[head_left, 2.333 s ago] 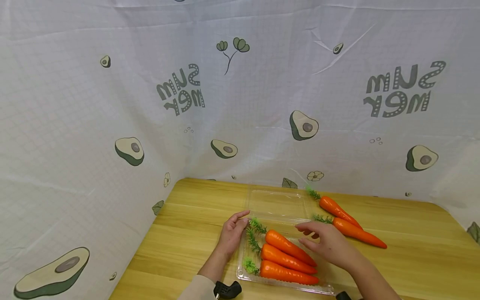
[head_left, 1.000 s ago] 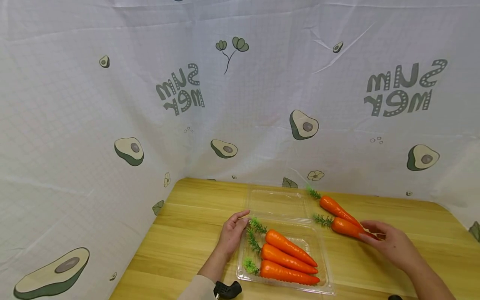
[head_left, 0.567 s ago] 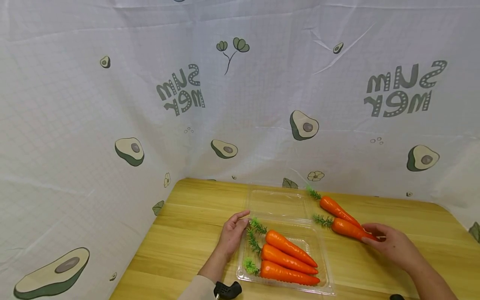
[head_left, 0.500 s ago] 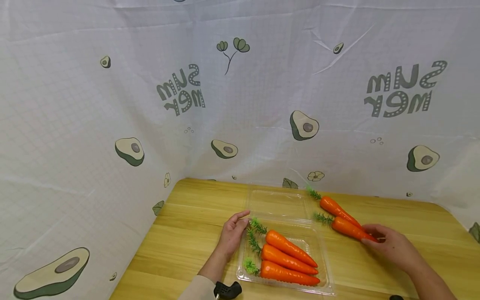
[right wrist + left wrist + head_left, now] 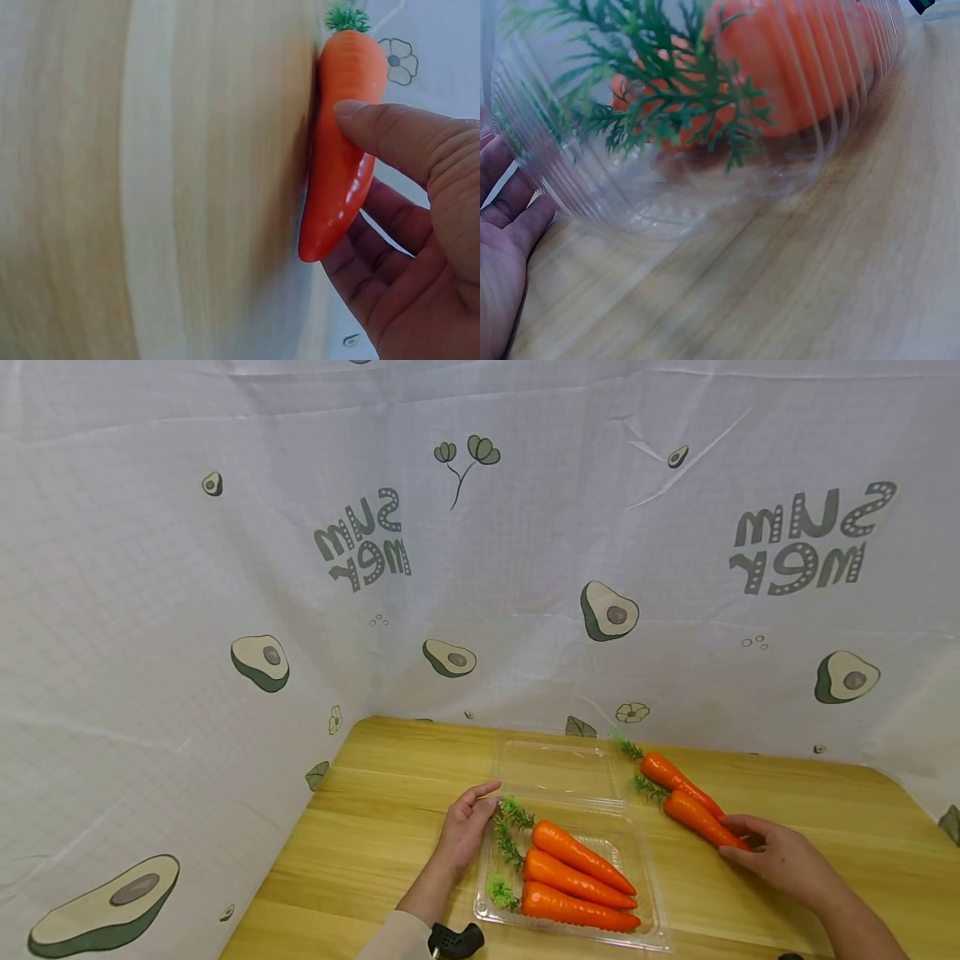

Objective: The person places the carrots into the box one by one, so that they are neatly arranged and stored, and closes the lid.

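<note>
My right hand [image 5: 783, 860] pinches the tapered end of an orange carrot [image 5: 693, 814], which has a green leafy top. In the right wrist view the thumb [image 5: 397, 135] lies on the carrot's side and the other fingers are behind it. A second loose carrot [image 5: 667, 774] lies just beyond, close against it. Three more carrots lie side by side in a clear plastic clamshell container [image 5: 648, 868], leafy tops to the left. My left hand [image 5: 459, 833] rests at the container's left wall, fingers relaxed; in the left wrist view its fingertips reach the ribbed plastic.
The container's clear lid [image 5: 555, 768] lies folded back flat on the wooden table [image 5: 390, 793]. A white cloth [image 5: 525, 568] with avocado prints hangs behind and to the left of the table. A black wrist-camera mount [image 5: 456, 941] sits by the left wrist.
My right hand moved from over the container to the loose carrot on the right and took hold of its tip. That carrot has since turned slightly, closer to the other. My left hand stayed put.
</note>
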A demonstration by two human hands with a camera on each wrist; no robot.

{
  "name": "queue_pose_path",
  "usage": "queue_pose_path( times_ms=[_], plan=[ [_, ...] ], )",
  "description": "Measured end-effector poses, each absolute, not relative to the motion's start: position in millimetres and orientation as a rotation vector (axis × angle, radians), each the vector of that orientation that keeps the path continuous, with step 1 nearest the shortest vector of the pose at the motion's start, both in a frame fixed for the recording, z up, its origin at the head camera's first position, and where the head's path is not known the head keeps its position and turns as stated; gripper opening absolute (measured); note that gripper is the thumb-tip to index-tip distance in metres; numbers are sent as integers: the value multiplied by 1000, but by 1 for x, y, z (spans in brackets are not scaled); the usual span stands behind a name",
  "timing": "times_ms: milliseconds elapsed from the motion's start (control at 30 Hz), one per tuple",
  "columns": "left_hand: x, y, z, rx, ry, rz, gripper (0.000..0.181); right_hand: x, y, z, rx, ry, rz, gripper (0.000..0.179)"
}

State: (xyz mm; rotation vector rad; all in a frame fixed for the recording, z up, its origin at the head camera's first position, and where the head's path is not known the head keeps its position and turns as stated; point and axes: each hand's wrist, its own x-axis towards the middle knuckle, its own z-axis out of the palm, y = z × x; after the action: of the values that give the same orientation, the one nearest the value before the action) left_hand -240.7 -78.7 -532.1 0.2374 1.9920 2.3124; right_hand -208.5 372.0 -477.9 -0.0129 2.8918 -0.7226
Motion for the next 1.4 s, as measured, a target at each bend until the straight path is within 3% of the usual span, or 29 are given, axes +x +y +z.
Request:
queue_pose_path(
  times_ms=[1400],
  plan=[
    [-241, -79, -533, 250, 1958, 2337, 41, -182, 327, -423, -76, 3111, -827, 56]
  ],
)
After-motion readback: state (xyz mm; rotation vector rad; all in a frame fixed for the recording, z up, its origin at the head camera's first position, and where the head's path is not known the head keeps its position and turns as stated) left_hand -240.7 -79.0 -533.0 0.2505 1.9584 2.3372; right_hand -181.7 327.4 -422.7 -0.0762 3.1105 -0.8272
